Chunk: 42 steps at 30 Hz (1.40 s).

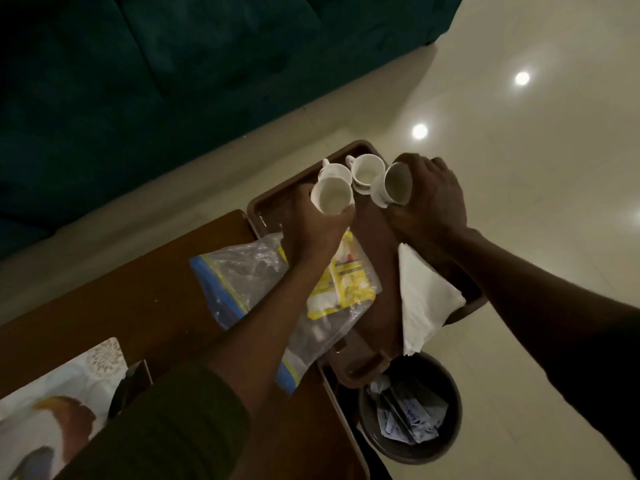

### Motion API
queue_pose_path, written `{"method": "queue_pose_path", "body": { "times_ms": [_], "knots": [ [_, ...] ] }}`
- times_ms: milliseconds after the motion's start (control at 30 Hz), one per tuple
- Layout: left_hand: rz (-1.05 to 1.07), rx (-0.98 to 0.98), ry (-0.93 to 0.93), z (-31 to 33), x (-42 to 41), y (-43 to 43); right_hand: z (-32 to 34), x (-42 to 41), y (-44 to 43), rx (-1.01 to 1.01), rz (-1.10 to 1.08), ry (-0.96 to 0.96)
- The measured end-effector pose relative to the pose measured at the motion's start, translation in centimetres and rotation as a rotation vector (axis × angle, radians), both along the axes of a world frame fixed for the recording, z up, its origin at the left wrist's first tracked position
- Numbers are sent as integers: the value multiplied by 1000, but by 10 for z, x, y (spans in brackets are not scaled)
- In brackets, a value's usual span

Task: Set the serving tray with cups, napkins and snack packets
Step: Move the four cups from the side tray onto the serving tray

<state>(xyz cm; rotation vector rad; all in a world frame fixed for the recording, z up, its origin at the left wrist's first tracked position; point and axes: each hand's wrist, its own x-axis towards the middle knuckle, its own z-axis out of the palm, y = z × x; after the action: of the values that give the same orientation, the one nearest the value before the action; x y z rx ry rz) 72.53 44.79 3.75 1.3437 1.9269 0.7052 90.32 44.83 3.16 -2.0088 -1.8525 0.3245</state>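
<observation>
1. Dim room, glossy cream tile floor [519, 188] with a couple of ceiling lights reflecting in it, dark teal sofa [173, 64] across the back. A brown wooden table [138, 289] runs in from the lower left.
2. Nearest stuff: a floral placemat [52, 403] at the table's near left corner, and a dark round bin [446, 441] on the floor just off the table's right edge, with crumpled wrappers in it.
3. The brown serving tray [377, 237] sits at the table's far right end and hangs out past the edge, over the bin.
4. On the tray's near right edge is a folded white napkin [422, 299]. A clear plastic bag [242, 271] with blue trim lies half on the tray, half on the table, and a yellow snack packet [349, 282] rests on it.
5. Left hand [311, 223] is wrapped around a white cup [332, 195], held tipped over the middle of the tray.
6. Right hand [429, 199] is clamped on another white cup with its saucer [394, 187], tilted, at the tray's far right edge.
7. Furthest out, two more white cups [367, 169] stand at the tray's far end, side by side.
</observation>
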Motion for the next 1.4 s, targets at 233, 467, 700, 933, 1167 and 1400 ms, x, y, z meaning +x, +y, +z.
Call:
{"method": "queue_pose_path", "body": {
  "times_ms": [233, 467, 700, 933, 1167, 1400],
  "knots": [
    [162, 156, -11, 41, -133, -12, 39, -120, 16, 76, 208, -3],
    [369, 151, 18, 50, -326, -94, 50, -309, -13, 55, 490, 56],
    [566, 43, 159, 25, -492, -193, 44, -479, -66, -44, 701, 63],
    [679, -133, 155, -29, -580, -277, -2, -595, -145, -252, 917, 74],
    [663, -124, 101, -65, -592, -297, -46, -622, -192, -292, 1054, 15],
    [624, -148, 91, -67, -589, -300, -64, -616, -199, -223, 1109, -104]
  ]
}}
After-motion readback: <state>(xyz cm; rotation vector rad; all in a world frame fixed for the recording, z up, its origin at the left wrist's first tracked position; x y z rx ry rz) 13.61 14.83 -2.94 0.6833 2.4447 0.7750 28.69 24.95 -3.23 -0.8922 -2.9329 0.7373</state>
